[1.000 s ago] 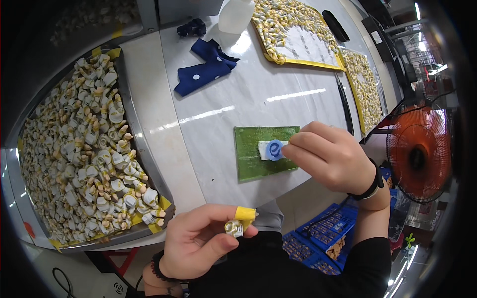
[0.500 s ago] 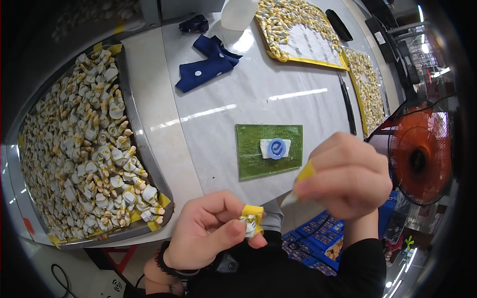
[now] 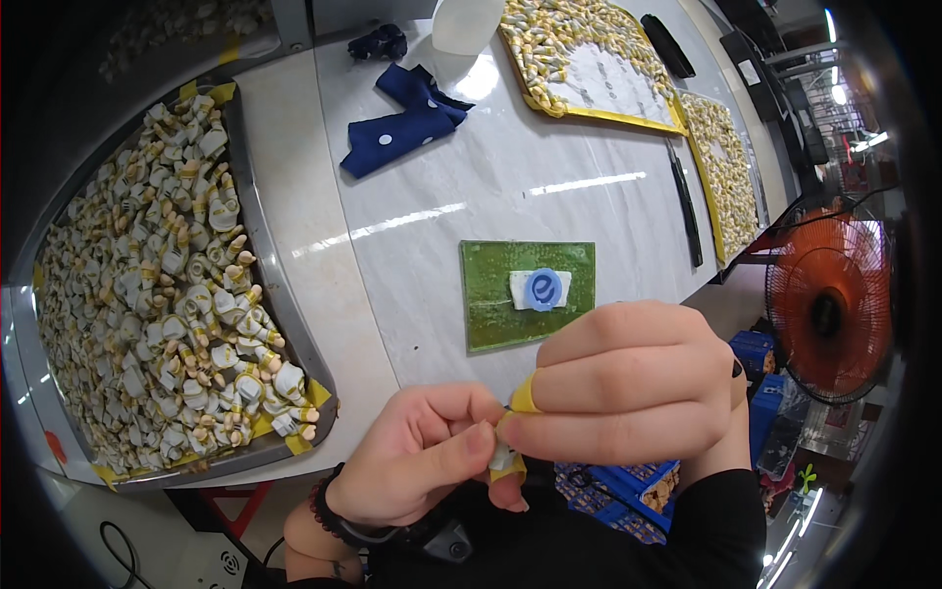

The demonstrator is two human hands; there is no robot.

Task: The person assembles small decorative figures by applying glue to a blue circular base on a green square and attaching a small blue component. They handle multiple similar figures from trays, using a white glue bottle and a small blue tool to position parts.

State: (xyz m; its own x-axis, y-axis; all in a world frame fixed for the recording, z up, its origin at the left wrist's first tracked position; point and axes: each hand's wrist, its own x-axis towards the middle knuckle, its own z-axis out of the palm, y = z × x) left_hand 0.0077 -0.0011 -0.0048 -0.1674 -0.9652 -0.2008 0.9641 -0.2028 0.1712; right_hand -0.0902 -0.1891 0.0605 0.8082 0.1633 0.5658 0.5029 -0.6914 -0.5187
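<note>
Left hand [image 3: 417, 452], lower centre of frame: thumb and fingers closed narrowly on a small white piece with yellow parts [image 3: 502, 458], mostly covered by the fingers. Right hand [image 3: 628, 383], lower centre-right: fingers bunched together, tips meeting the left hand's at the piece; cannot tell whether it grips anything, as its fingertips are largely hidden. Yellow wrapping [image 3: 523, 397] shows at the meeting point.

Just above the hands, centre of frame: a green rectangular slab [image 3: 486, 329] bearing a white rectangular block [image 3: 519, 285], with a pale blue round disc [image 3: 544, 289] on top. All rest on a grey-white marbled table [image 3: 451, 187].

Left of frame: a metal tray [image 3: 294, 294] heaped with small white-and-yellow figures [image 3: 147, 294]. Upper centre: a dark blue cloth [image 3: 388, 147] with white spots. Upper right: a yellow-edged tray [image 3: 613, 123] of small yellow-and-white pieces. Right edge: an orange round fan [image 3: 800, 304].
</note>
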